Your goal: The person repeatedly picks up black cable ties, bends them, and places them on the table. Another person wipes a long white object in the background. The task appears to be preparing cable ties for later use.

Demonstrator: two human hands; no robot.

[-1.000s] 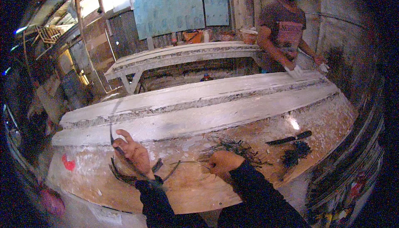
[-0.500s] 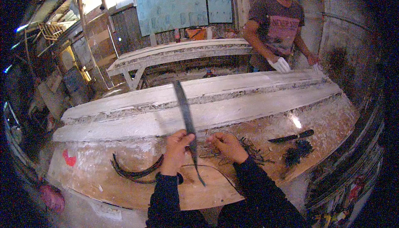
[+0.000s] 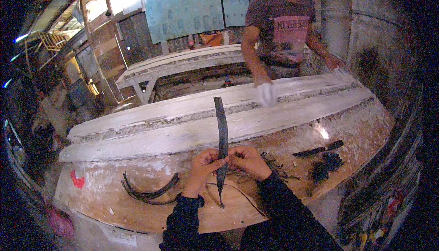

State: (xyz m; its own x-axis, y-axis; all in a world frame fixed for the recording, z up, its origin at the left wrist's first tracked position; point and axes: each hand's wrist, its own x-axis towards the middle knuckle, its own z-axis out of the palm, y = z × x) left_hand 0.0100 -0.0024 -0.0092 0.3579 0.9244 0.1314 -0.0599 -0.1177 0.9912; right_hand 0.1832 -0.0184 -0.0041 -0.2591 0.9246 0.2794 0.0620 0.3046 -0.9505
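Note:
A long, flat, dark strip, perhaps rubber, stands nearly upright between my hands, its narrow tail hanging below them. My left hand pinches it from the left, closed at thumb and fingers. From the other side my right hand is also closed, fingertips at the strip's right edge. A tangle of thin black strands lies beside and partly behind my right hand. Several curved dark strips rest on the wooden board left of my left wrist. The black-handled knife lies farther right, near a dark clump.
White-coated long ribs run across beyond my hands. Opposite stands a person with a white-gloved hand over them. A red patch marks the board's left side. A second whitish bench stands behind.
My right hand has come in to meet the strip and my left hand. The strip's top has swung rightward, more upright. The person opposite has moved leftward, one gloved hand reaching over the ribs.

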